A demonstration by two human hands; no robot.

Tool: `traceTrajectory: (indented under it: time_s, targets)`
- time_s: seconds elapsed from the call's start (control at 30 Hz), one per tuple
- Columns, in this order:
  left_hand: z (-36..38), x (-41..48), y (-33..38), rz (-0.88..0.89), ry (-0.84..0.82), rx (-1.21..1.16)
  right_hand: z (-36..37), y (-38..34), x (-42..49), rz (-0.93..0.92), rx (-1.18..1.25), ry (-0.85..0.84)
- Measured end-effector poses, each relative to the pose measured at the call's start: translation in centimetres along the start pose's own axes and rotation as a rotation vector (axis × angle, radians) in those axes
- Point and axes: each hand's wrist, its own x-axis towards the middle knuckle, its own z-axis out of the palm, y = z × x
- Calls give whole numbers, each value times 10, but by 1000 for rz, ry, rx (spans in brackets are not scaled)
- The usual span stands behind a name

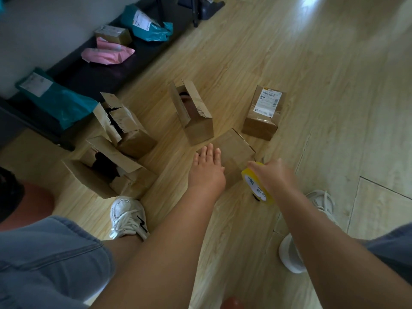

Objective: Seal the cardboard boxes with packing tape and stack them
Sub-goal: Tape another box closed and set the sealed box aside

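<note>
While the person bends over the wooden floor (312, 74), the left hand (206, 169) lies flat on the top of a closed cardboard box (234, 150), with its fingers (209, 152) stretched out and holding nothing. The right hand (270, 175) is just beside the near right corner of the same box and grips a yellow roll of packing tape (256, 186); its fingers are closed around the roll, which stands on its edge with printed letters on the inner ring.

Behind this box stands a tall box (194, 112) with its flaps open, touching or almost touching it. To the right, a little apart, a sealed box (263, 112) with a white shipping label rests on the floor. On the left are two more open boxes: a torn box (127, 128) farther away and a big box (107, 172) nearer, with dark things inside. They stand close to each other.

Along the wall, on a dark low bench (100, 74), lie teal mailing bags (149, 25), a pink bag (107, 53) and one small box (113, 34). White sneakers (128, 216) and blue shorts (44, 253) of the person show at the bottom.
</note>
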Motion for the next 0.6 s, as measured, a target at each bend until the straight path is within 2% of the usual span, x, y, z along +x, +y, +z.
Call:
traceTrajectory:
  time_s: [0.23,0.37,0.43,0.6]
  targets:
    - [1,-1,6,10,66,-28,17,6,9,62,8,5]
    - [-10,4,14,-1,185,-95,24,4,14,77,57,-34]
    - [-13,14,14,48,222,-141,26,4,16,67,57,-37]
    - [-3,35,2,170,35,-200,27,7,19,80,58,-48]
